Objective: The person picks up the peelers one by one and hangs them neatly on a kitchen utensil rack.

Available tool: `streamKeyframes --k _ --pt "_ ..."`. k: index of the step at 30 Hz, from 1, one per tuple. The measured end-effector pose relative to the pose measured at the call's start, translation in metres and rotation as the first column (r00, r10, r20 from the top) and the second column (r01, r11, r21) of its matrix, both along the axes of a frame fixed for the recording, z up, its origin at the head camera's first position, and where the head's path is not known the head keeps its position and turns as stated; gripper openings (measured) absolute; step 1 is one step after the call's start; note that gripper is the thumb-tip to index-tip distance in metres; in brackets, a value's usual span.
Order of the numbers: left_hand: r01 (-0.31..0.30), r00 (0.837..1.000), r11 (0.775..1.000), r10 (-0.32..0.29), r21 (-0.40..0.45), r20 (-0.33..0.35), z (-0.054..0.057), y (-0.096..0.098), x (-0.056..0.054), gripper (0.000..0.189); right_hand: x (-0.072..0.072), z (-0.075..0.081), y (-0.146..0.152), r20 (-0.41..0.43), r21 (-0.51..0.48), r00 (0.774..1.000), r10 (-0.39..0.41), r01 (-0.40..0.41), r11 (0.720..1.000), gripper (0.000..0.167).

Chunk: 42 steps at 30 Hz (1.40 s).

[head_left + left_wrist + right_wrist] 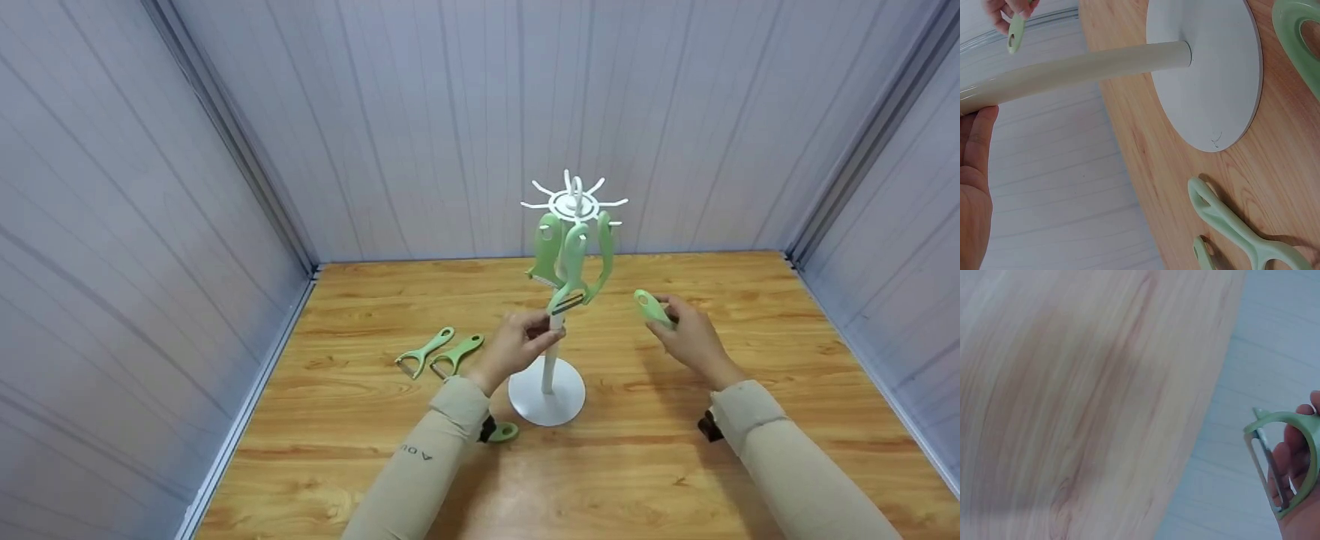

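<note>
My left hand grips the pole of a white hook stand, just below the peelers hanging there. Around the top, the stand's hook ring bears three green peelers, one of them a pale peeler facing me. To the right of the stand, my right hand holds another green peeler up off the table, handle end toward the stand. Its blade shows at the palm side in the right wrist view.
Left of the stand, a pale green peeler and a darker green peeler lie on the wooden table. One more peeler lies partly hidden under my left forearm. The round base stands on the table; panelled walls enclose it.
</note>
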<state>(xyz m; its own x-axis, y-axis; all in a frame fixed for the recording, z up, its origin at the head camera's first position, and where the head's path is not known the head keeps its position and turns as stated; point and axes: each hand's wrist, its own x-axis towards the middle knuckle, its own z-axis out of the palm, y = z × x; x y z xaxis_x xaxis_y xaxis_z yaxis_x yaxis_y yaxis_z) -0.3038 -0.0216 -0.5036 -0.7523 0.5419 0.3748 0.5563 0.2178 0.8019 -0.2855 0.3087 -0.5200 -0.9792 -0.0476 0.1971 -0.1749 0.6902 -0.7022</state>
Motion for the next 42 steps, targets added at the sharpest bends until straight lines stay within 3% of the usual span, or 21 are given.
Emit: streamKeyframes --k 6,14,25,42 --pt "0.003 0.999 1.0 -0.003 0.009 0.033 0.0 0.0 0.0 0.018 0.002 0.008 -0.009 -0.075 -0.05 0.997 -0.017 0.013 0.999 0.051" --pt "-0.004 0.999 1.0 0.005 -0.011 0.044 0.001 0.0 0.001 0.019 0.005 0.026 -0.02 -0.217 -0.11 0.976 -0.018 -0.006 0.994 0.045" --pt "-0.013 0.999 1.0 0.013 -0.017 0.037 0.0 -0.001 0.001 0.019 0.012 0.056 -0.036 -0.373 -0.169 0.927 -0.045 -0.02 0.985 0.043" --pt "0.003 0.998 1.0 -0.002 -0.009 0.067 0.0 -0.001 0.002 0.024 0.026 0.104 -0.055 -0.509 -0.204 0.859 -0.045 -0.069 0.977 0.045"
